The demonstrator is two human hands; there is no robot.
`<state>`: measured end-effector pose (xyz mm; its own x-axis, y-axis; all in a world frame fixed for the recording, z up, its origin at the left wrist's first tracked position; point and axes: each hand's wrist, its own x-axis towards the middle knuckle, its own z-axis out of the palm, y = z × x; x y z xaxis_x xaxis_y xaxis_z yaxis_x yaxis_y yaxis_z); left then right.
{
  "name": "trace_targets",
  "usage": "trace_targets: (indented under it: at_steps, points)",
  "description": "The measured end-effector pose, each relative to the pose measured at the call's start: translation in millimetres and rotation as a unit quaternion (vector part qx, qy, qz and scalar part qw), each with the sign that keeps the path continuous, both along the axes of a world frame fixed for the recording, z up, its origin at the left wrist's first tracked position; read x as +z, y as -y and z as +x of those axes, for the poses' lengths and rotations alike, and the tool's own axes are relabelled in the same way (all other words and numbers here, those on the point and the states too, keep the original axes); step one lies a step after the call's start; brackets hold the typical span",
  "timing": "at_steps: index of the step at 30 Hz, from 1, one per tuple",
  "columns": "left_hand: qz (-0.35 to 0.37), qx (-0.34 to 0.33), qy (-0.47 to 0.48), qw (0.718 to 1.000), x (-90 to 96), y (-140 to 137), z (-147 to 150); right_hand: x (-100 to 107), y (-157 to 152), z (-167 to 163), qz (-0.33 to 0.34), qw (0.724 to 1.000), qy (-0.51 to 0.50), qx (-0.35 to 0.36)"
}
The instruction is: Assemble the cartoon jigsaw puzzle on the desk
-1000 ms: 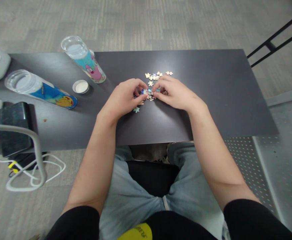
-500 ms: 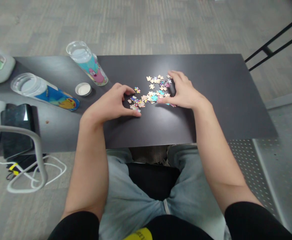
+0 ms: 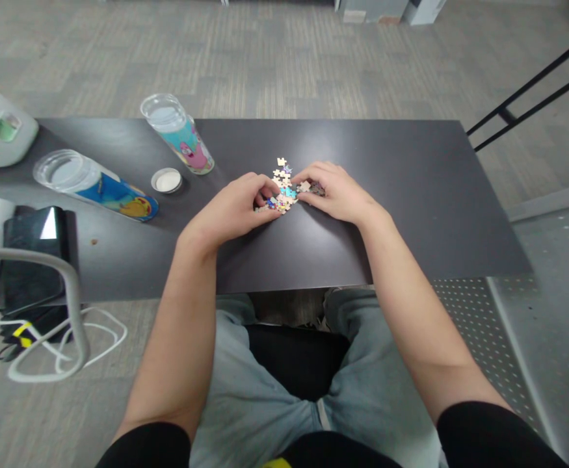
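Observation:
A small heap of jigsaw puzzle pieces, some beige and some brightly printed, lies on the dark table between my two hands. My left hand curves round the heap's left side, with pieces between its thumb and fingers. From the right, my right hand is cupped on more pieces, thumb and fingers closed about them. A few pieces trail off the far side of the heap, beyond my fingertips. The palms and some pieces under the fingers are hidden.
Left of my hands stand a clear-topped tube with a pink cartoon figure, a blue tube and a white round lid. A black device, a white container and a grey curved bar are farther left.
Both hands have moved inward, pushing the spread puzzle pieces into a tighter heap. The gap between my hands has narrowed, and the view has shifted slightly.

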<state>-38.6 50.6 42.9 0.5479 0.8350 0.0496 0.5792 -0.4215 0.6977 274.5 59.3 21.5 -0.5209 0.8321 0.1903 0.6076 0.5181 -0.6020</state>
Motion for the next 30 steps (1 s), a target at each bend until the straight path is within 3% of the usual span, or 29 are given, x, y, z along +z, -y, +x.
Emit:
trace_targets:
  at_steps: [9,15,23,27,30]
  points:
    - [0.051,0.034,0.050,0.997,-3.1,-2.0,14.3,-1.7,2.0,7.2,-0.030,0.984,-0.157,-0.082]
    - [0.047,0.045,0.039,0.997,-3.1,-4.7,5.6,-9.8,-2.6,10.5,-0.084,0.964,-0.242,-0.075]
    - [-0.015,0.011,-0.071,0.997,5.2,-9.1,-14.2,5.4,5.9,12.9,-0.082,0.978,-0.175,-0.076]
    - [-0.014,0.006,-0.073,0.997,8.1,-8.6,-12.6,21.5,12.1,36.3,-0.068,0.991,-0.091,-0.066]
    - [-0.003,0.014,-0.043,0.999,4.3,-7.8,-11.3,24.9,15.1,62.5,-0.075,0.991,0.001,-0.108]
